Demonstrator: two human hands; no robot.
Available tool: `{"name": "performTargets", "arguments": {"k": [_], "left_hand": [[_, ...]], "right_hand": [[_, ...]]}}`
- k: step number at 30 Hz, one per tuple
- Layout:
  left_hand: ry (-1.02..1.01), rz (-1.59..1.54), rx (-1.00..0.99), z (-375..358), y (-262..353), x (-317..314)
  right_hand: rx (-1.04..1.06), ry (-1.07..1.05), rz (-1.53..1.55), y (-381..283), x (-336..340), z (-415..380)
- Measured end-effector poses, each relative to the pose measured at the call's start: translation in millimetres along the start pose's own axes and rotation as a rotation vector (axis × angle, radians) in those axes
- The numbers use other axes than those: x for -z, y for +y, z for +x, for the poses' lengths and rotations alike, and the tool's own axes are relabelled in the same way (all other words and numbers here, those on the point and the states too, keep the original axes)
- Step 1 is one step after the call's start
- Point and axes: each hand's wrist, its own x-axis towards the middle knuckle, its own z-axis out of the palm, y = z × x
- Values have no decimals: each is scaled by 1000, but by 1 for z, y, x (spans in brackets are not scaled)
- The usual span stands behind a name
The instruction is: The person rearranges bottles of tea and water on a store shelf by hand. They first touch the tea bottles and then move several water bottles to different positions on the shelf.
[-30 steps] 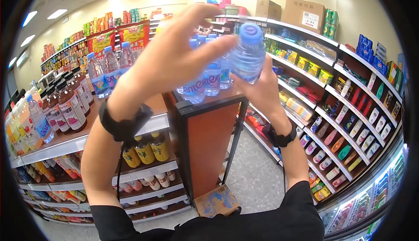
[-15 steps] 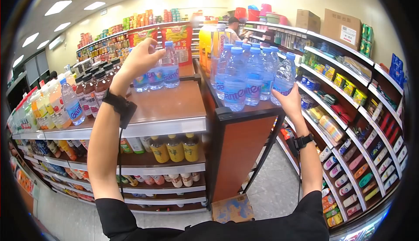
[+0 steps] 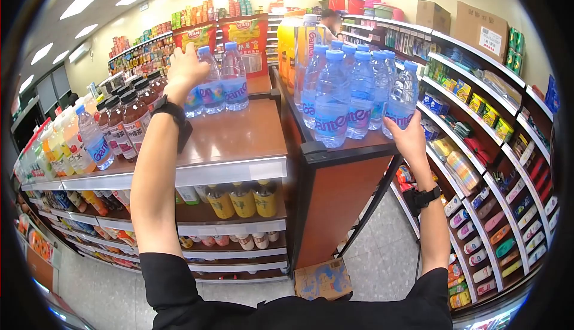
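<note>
My left hand (image 3: 186, 73) is at the blue-capped water bottles (image 3: 212, 94) on the brown shelf top (image 3: 239, 133), its fingers bent near the cap of the leftmost one; whether it grips that bottle is unclear. On the right, my right hand (image 3: 406, 136) wraps round the lower part of a water bottle (image 3: 402, 100), at the right edge of a cluster of similar bottles (image 3: 332, 103). That cluster stands on the narrow end shelf (image 3: 353, 146). Two red snack bags (image 3: 245, 40) stand behind the left bottles.
Dark-capped drink bottles (image 3: 136, 118) line the left shelf. Yellow drinks (image 3: 242, 201) stand on the tier below. A cardboard box (image 3: 324, 279) lies on the floor by the end unit. Stocked shelves (image 3: 478, 168) run along the right. Another person (image 3: 330, 25) is in the background.
The view has shifted slightly. My left hand has moved down beside the left bottles, and its fingers point more forward. My right hand still holds its bottle at the cluster's edge.
</note>
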Motion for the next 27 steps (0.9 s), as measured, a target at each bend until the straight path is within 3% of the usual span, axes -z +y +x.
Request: {"name": "performTargets", "arguments": {"k": [10,12,16,19,27], "left_hand": [[120,63,104,28,-23,-34],[-3,-103,232,25,-23,-30],[8,-231,252,32,-41,-38],[30,-217,134,40,-57,-45],[35,-239,75,28,-56,-17]], "right_hand": [[-81,74,6,-4,-6,-6],[-64,85,22,-1,-8,-7],[-38,113,28,1,-10,-4],[-33,110,19,-1,-9,-4],[-31,110,-13,-2,-8,-5]]}}
